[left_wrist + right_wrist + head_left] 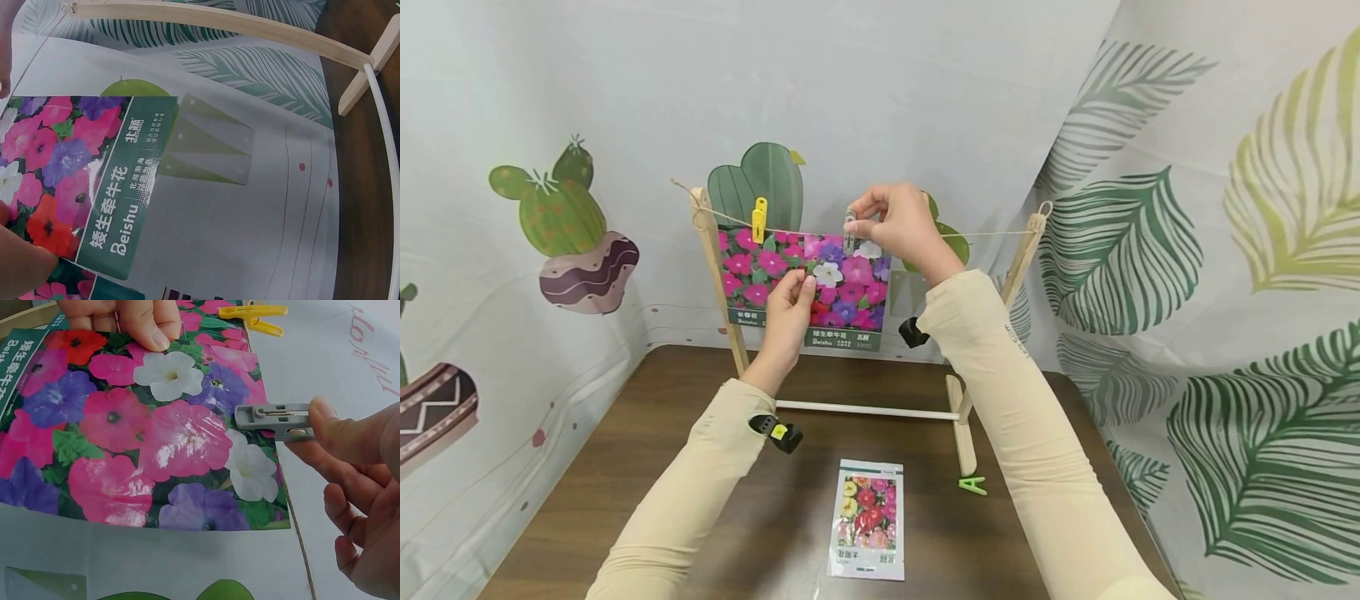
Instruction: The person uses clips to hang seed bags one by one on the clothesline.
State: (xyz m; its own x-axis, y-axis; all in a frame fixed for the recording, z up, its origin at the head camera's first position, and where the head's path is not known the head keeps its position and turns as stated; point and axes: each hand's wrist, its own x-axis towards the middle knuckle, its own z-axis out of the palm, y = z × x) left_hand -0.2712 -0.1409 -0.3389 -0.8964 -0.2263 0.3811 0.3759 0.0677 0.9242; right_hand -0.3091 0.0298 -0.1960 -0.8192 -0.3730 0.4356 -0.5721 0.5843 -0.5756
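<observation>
My right hand (898,221) pinches a grey clothespin (275,419) between thumb and fingers at the string. The clothespin's tip lies over the top edge of a seed packet (850,287) printed with pink, purple and white flowers. My left hand (790,321) pinches that packet by its left edge, with the thumb on the printed front. Behind it and to the left, a second seed packet (747,267) with pink flowers hangs from the string under a yellow clothespin (759,220). The two packets overlap in the head view.
The string (992,233) runs between two wooden posts (1024,258) joined low down by a white rod (865,409). On the brown table (625,467) lie another seed packet (867,518) with red and yellow flowers and a green clothespin (972,486). A patterned cloth hangs behind.
</observation>
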